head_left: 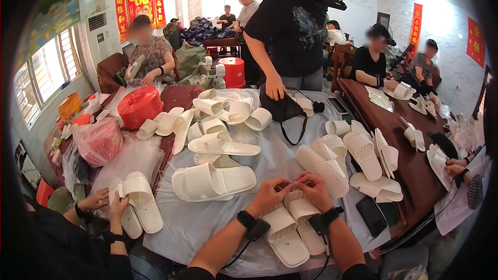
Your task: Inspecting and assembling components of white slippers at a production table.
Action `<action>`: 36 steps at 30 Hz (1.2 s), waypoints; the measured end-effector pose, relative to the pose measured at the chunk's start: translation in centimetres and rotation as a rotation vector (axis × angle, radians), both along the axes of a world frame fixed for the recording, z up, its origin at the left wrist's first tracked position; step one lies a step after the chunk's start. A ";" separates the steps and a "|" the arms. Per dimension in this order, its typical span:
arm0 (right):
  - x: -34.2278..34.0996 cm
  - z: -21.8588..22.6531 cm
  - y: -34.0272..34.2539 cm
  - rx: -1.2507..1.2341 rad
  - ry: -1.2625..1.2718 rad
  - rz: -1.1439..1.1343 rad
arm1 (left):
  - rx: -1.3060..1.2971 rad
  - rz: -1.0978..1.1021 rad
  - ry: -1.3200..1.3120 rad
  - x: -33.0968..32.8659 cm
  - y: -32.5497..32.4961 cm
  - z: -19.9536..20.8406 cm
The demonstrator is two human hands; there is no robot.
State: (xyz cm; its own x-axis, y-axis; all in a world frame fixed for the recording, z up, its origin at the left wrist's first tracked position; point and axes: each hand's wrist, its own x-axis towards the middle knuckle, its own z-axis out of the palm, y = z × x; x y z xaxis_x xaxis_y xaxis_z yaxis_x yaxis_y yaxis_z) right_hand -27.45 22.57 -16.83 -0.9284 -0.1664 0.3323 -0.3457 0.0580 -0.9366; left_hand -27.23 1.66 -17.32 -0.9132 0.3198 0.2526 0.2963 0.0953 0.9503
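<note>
My left hand (272, 195) and my right hand (314, 190) come together at the front middle of the table, fingertips pinched close to each other. Whatever lies between them is too small to make out. Just beneath them rests a pair of white slippers, a left slipper (287, 243) and a right slipper (309, 236), side by side with their open heel ends toward me. Another white slipper (324, 172), sole up, leans just beyond my right hand. Both wrists wear black bands with small boxes and cables.
White slippers (212, 181) lie heaped on the plastic-covered table (179, 228). More slippers (363, 155) and a dark phone (371, 216) are at right. A standing person's hand grips a black bag (280, 106). At left, another person's hands hold a slipper pair (142, 205) near red tape rolls (139, 108).
</note>
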 end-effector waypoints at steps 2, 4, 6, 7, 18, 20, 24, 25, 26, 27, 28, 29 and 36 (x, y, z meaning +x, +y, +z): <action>0.1 0.0 -0.1 0.002 0.014 -0.002 | 0.000 -0.003 0.000 0.0 0.0 -0.3; 0.2 0.3 -0.3 -0.030 0.007 -0.014 | 0.027 0.020 0.015 -0.1 0.0 -0.6; 0.5 0.6 -0.3 -0.030 -0.001 -0.037 | 0.020 0.022 0.009 -0.1 0.0 -0.5; 0.6 0.8 -0.3 -0.030 -0.007 -0.058 | 0.013 0.026 0.005 -0.1 0.0 -0.3; 0.5 1.0 -0.1 -0.031 -0.043 -0.009 | 0.013 -0.005 -0.044 -0.2 0.0 -0.7; 0.7 1.3 -0.2 -0.008 -0.029 -0.010 | 0.030 0.025 -0.052 0.0 0.1 -0.4; 0.5 0.9 -0.1 -0.017 -0.007 -0.005 | 0.048 0.017 -0.073 0.1 0.0 0.1; 0.4 0.7 -0.1 -0.016 0.025 -0.003 | 0.081 -0.003 -0.061 0.2 0.0 0.1; 0.4 0.7 -0.2 -0.016 0.024 -0.001 | 0.081 -0.001 -0.062 0.1 0.0 -0.1; 0.5 0.8 -0.2 -0.040 0.002 -0.017 | 0.097 -0.026 -0.071 -0.1 0.0 -0.5; 0.6 0.9 -0.3 -0.064 -0.020 -0.033 | 0.113 -0.053 -0.080 -0.1 -0.1 -0.5; 0.7 1.0 -0.4 -0.064 -0.022 -0.031 | 0.113 -0.051 -0.082 -0.1 -0.1 -0.6; 0.5 0.6 0.0 -0.107 -0.088 -0.008 | 0.090 -0.073 -0.057 0.0 0.1 -0.3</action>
State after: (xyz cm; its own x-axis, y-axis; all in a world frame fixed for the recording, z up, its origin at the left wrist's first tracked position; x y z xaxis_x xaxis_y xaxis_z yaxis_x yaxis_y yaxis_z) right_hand -26.95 22.57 -16.27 -0.9560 -0.1267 0.2646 -0.2614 -0.0409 -0.9644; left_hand -27.23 1.72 -17.65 -0.9021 0.3639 0.2320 0.2448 -0.0113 0.9695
